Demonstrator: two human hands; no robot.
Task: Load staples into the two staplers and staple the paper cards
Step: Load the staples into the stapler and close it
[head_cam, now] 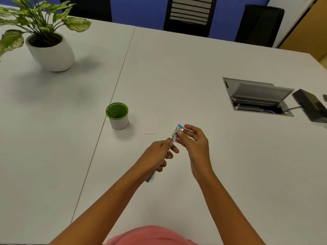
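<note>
- My left hand grips the stapler with its fingers curled around the rear half of the body.
- The stapler is held clear of the table, with its metal front pointing away from me and to the right.
- A blue end shows at the front tip. A second blue end projects below my left hand, toward me.
- My right hand pinches the front of the stapler: the thumb lies on the metal part and the forefinger curls over the blue tip. The remaining fingers are loosely bent.
- I cannot tell whether staples are in the channel.
- One white paper card lies flat on the table, just left of the stapler tip and not touching it.
- A green-rimmed cup stands upright to the left of the card.
- A potted plant stands at the far left of the table.
- An open cable hatch is set into the table at the right, with a black device beside it.
</note>
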